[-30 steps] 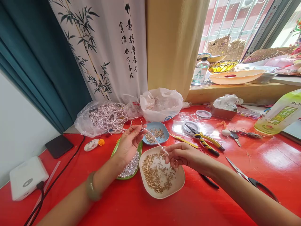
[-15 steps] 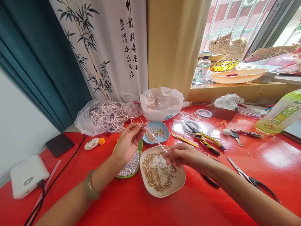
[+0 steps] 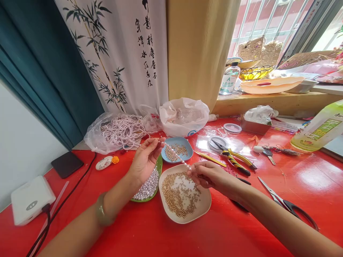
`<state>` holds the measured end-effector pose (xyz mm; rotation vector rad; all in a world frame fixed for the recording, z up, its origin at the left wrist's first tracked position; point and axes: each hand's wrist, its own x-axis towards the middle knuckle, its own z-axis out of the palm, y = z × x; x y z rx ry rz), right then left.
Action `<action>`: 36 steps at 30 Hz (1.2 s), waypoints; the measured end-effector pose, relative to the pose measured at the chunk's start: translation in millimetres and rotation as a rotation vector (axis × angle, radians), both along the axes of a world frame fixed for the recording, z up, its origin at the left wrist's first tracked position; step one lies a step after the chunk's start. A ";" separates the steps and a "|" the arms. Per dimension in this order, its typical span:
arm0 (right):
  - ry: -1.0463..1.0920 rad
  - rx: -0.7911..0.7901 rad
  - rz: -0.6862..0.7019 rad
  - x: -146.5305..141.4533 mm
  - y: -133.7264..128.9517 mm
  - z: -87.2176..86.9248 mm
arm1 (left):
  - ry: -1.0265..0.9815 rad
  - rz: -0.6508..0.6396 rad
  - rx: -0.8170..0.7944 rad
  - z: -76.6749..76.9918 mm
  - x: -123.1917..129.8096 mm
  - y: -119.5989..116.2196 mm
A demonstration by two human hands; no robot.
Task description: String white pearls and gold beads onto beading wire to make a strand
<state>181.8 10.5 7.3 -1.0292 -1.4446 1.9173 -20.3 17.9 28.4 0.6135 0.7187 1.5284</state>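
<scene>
A short strand of pale pink pearl beads (image 3: 175, 154) runs slantwise between my two hands, above the dishes. My left hand (image 3: 146, 157) pinches its upper end with thumb and fingertips. At the lower end, the fingers of my right hand (image 3: 205, 174) close on the strand. Beneath my right hand sits a cream dish (image 3: 184, 218) with small gold beads (image 3: 174, 200). A blue dish (image 3: 190, 151) behind it holds more gold beads. Partly behind my left forearm is a green dish (image 3: 159, 171) of white pearl beads (image 3: 147, 185).
Yellow-black pliers (image 3: 232, 160), a yellow tweezers-like tool (image 3: 211, 159) and scissors (image 3: 284, 203) lie to the right. Bags with bead strands (image 3: 123, 130) and a white plastic bag (image 3: 184, 116) stand at the back. A phone (image 3: 66, 165) and a white box with a cable (image 3: 32, 201) are left.
My right hand has shifted slightly up along the strand's lower end, its fingers more drawn together. My left hand keeps its pinch almost in place.
</scene>
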 end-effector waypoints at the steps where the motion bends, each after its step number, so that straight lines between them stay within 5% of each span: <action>1: -0.002 0.001 0.006 -0.2 0.1 0.4 | 0.001 0.005 -0.002 -0.3 -0.2 0.2; 16: -0.167 0.168 -0.188 1.0 -0.9 1.3 | 0.059 0.013 -0.103 -17.1 -1.6 7.5; 36: -0.155 0.265 -0.119 -2.3 -5.1 7.6 | 0.101 -0.030 -0.124 -19.0 4.1 3.2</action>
